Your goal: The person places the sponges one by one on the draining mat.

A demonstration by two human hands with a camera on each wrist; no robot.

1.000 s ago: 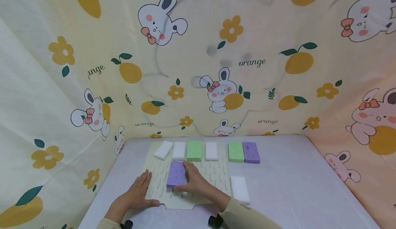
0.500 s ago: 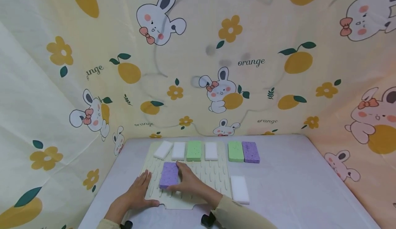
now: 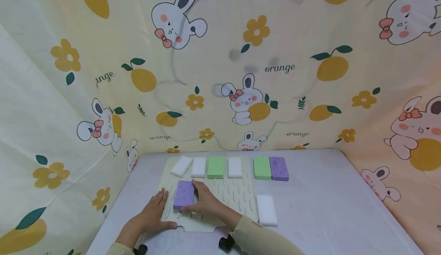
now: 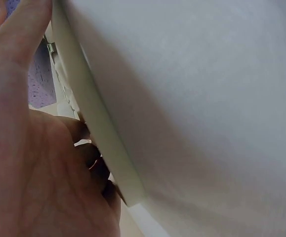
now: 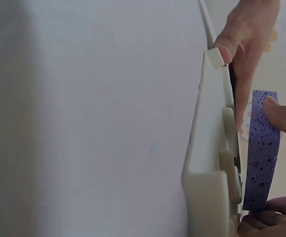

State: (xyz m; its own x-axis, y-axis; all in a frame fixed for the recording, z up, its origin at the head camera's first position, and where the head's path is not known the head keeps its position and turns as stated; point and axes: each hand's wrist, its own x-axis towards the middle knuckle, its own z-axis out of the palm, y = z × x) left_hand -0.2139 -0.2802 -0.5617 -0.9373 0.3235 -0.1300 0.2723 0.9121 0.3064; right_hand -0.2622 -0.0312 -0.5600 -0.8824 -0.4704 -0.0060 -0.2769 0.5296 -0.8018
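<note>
My right hand (image 3: 208, 203) pinches a purple sponge (image 3: 183, 195) between thumb and fingers by its near and far ends. The sponge is close over the left part of a cream ridged board (image 3: 237, 193); in the right wrist view the sponge (image 5: 262, 153) shows its pitted narrow side. My left hand (image 3: 151, 213) rests at the board's left edge, fingers straight and thumb out along the near corner. Along the board's far end lie a tilted white sponge (image 3: 181, 166), a second white sponge (image 3: 198, 167), a green sponge (image 3: 215, 167) and another white sponge (image 3: 235, 167).
Right of the board, a green sponge (image 3: 262, 168) and a purple sponge (image 3: 279, 169) lie side by side on the white-covered table (image 3: 320, 205). Nearer, a white sponge (image 3: 267, 210) lies along the board's right edge. A patterned curtain (image 3: 213, 56) stands behind and on both sides.
My right hand has carried the purple sponge leftward over the board, toward the left hand. The left hand and the other sponges stay in place.
</note>
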